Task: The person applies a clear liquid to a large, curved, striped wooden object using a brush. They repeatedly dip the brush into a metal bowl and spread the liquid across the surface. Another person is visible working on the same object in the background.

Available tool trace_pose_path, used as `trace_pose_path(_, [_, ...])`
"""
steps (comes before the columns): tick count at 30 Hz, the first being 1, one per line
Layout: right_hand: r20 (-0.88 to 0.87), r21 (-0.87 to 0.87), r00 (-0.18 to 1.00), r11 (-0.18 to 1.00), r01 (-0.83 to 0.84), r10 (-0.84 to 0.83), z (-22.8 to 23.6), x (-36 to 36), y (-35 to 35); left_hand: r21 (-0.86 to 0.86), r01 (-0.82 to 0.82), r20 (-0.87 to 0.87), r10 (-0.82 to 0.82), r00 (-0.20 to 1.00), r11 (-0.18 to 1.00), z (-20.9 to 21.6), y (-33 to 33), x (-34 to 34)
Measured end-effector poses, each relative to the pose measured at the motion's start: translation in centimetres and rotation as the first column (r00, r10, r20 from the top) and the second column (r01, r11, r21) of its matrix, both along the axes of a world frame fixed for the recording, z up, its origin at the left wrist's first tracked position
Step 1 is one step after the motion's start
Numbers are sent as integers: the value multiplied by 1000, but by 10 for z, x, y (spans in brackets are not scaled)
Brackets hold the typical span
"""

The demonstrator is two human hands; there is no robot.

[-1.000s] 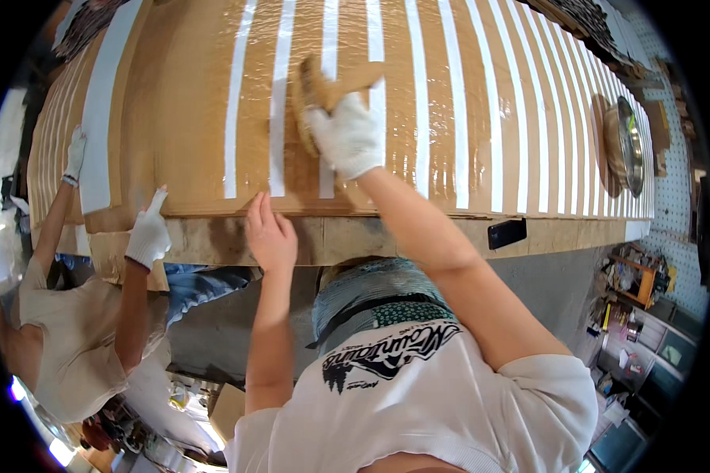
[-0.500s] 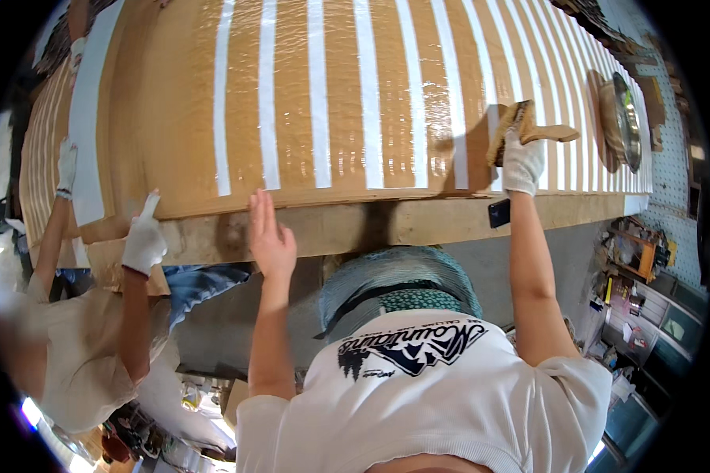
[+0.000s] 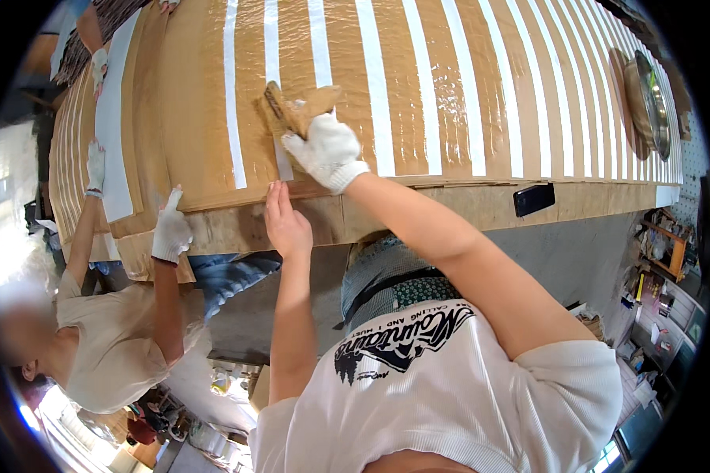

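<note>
My right hand (image 3: 327, 154), in a white knit glove, grips a wide, flat brush (image 3: 276, 110) with a wooden handle. Its bristle side rests on a brown sheet (image 3: 193, 134) whose surface shines wet. Long white strips (image 3: 376, 102) run across that sheet in parallel, and the brush covers part of one. Bare and flat, my left hand (image 3: 289, 225) has its fingers stretched out, with the tips at the sheet's near edge, just below the brush. Nothing shows in it.
A co-worker's gloved hands (image 3: 172, 230) lie at the sheet's left end. Another gloved hand (image 3: 99, 67) is at the far left. A black phone (image 3: 534, 200) lies on the wooden near edge (image 3: 434, 213). A metal basin (image 3: 643, 102) stands at the right.
My right hand has swept the brush far left across the white strips, close to my left hand. My left hand stays at the near edge, fingers still stretched. The view has shifted slightly.
</note>
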State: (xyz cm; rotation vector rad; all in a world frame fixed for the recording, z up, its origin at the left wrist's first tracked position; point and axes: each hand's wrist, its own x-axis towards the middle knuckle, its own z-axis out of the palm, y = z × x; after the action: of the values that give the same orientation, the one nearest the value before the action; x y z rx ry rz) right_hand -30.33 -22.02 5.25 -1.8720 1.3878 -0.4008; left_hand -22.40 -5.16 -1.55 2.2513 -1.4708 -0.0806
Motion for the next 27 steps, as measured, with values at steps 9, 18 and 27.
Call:
trace_pose_path(9, [-46, -267, 938, 909, 321, -344, -14, -226, -29, -4, -42, 57, 42, 997, 999, -2, 2, -10])
trace_pose_path(18, [-410, -388, 699, 806, 447, -585, 13, -405, -83, -99, -126, 10, 128, 992, 987, 1, -6, -39])
trace_pose_path(27, [-234, -593, 951, 745, -306, 203, 24, -342, -106, -169, 220, 54, -214, 975, 961, 9, -48, -185])
